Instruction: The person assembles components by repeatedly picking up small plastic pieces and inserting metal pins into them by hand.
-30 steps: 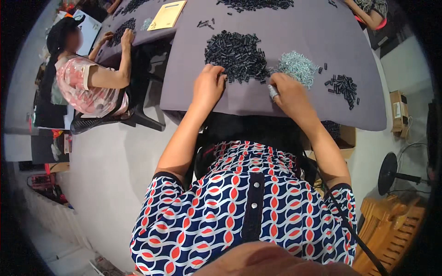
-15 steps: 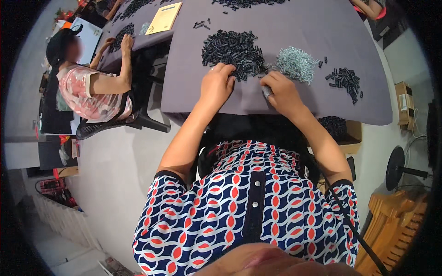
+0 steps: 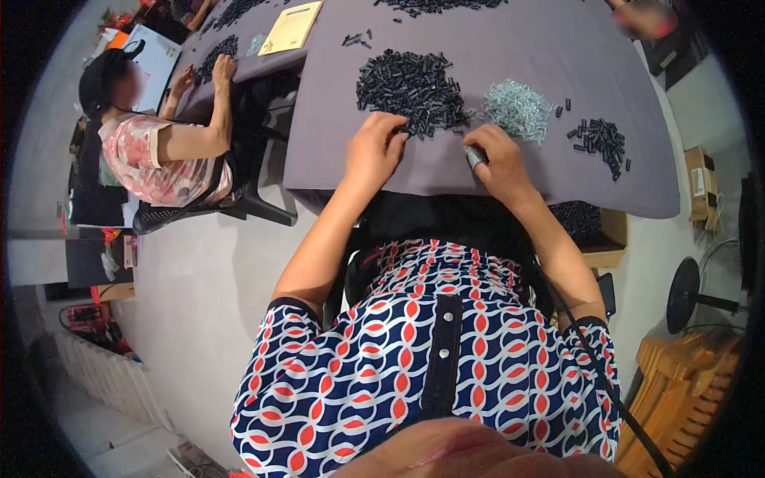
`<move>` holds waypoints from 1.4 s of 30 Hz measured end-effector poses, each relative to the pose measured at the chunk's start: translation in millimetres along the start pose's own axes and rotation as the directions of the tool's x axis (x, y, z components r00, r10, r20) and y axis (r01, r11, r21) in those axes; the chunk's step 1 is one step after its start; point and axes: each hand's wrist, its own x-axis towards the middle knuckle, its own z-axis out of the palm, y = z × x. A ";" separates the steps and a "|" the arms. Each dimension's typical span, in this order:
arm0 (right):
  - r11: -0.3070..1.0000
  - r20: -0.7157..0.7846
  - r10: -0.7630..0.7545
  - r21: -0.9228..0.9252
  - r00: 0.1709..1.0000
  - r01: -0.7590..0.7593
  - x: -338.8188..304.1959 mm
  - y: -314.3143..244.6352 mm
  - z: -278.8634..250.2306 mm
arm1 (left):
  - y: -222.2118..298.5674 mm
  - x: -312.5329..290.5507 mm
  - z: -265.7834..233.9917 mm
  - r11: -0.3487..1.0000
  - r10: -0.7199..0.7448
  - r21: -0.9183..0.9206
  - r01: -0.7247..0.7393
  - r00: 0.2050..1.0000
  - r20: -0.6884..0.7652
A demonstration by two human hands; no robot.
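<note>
A heap of short black cylindrical pieces (image 3: 410,88) lies on the grey cloth-covered table (image 3: 434,171). My left hand (image 3: 373,151) rests at the heap's near left edge, its fingers curled and thumb and forefinger drawn towards each other. What they grip, if anything, is too small to make out. My right hand (image 3: 498,159) is closed around a small silver-grey object (image 3: 476,157), mostly hidden in the palm, so its kind does not show. Just beyond that hand is a pile of small shiny silver screw-like parts (image 3: 518,110).
A smaller group of black pieces (image 3: 599,143) lies to the right. Farther back sit a yellow booklet (image 3: 291,28) and more black pieces. A co-worker (image 3: 163,151) sits at the left. Below the table's right edge stands an open box (image 3: 610,235) with black pieces.
My right hand has shifted slightly right, away from the black heap, still around the silver-grey object. The left hand stays by the heap. The view has moved a little.
</note>
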 end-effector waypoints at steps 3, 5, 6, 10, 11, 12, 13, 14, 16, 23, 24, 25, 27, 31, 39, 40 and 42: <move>1.000 0.015 0.029 -0.005 0.999 -0.029 -0.4 -1.7 0.0 | 0.8 7.7 7.7 0.976 0.122 0.181 -0.125 0.992 0.028; 0.999 0.022 0.038 -0.019 0.999 -0.038 0.5 -1.4 -0.1 | 1.3 9.4 9.4 0.966 0.110 0.226 -0.125 0.991 0.079; 0.999 0.005 0.010 -0.041 1.000 -0.010 -0.3 -1.9 0.5 | 0.6 8.0 9.1 0.963 0.121 0.230 -0.142 0.987 0.103; 0.997 -0.013 -0.055 -0.060 0.998 0.054 -1.4 1.1 -0.5 | -4.0 -2.6 1.9 0.986 0.141 0.080 -0.149 0.986 0.093; 0.997 -0.015 -0.055 -0.058 0.998 0.054 -1.1 0.5 -0.9 | -6.1 -6.0 -0.5 0.996 0.087 0.032 -0.088 0.995 0.048; 0.997 -0.011 -0.052 -0.061 0.999 0.052 -1.0 -1.2 -2.0 | -9.2 -9.8 -2.5 0.999 0.029 -0.020 -0.029 1.000 0.005; 0.997 -0.007 -0.049 -0.064 0.999 0.049 -1.4 -1.9 -2.6 | -12.8 -12.8 -4.5 1.000 0.017 -0.015 -0.018 0.998 -0.058; 0.997 -0.007 -0.048 -0.064 0.999 0.048 -2.0 -1.4 -2.6 | -14.7 -15.2 -4.7 1.000 0.018 -0.015 -0.019 0.998 -0.057; 0.994 -0.003 -0.064 -0.088 0.998 0.064 -1.9 -0.1 -2.6 | -11.8 -17.9 -6.9 0.999 -0.039 0.001 0.040 0.993 -0.110; 0.992 0.006 -0.072 -0.105 0.997 0.072 -1.7 -1.5 -3.0 | -25.6 -6.8 2.7 0.991 0.072 0.114 -0.064 0.995 -0.068; 0.994 -0.001 -0.056 -0.089 0.998 0.056 -2.2 -2.0 -3.6 | -25.5 -2.2 5.7 0.994 0.058 0.096 -0.050 0.995 -0.083; 0.997 -0.008 -0.041 -0.073 0.999 0.041 -1.7 -1.9 -4.1 | -24.8 0.9 8.4 0.996 0.044 0.078 -0.036 0.994 -0.099; 0.995 0.004 -0.046 -0.089 0.999 0.046 -1.8 -0.7 -3.8 | -17.0 0.3 10.8 0.997 0.050 0.061 -0.045 0.995 -0.085; 0.993 0.022 -0.024 -0.115 0.999 0.026 -3.9 2.0 -4.9 | 2.6 3.8 16.6 0.975 0.118 0.189 -0.119 0.993 0.018; 0.991 0.010 -0.064 -0.114 0.998 0.065 -7.9 8.0 -3.6 | -19.1 -4.5 19.3 0.979 0.126 0.163 -0.123 0.992 -0.004; 0.990 0.008 -0.073 -0.120 0.997 0.073 -8.7 9.4 -3.5 | -21.1 -6.4 18.1 0.990 0.103 0.097 -0.099 0.994 -0.038; 0.988 0.005 -0.088 -0.127 0.996 0.088 -9.4 10.6 -3.6 | -26.8 -8.0 19.5 0.991 0.133 0.000 -0.134 0.980 -0.151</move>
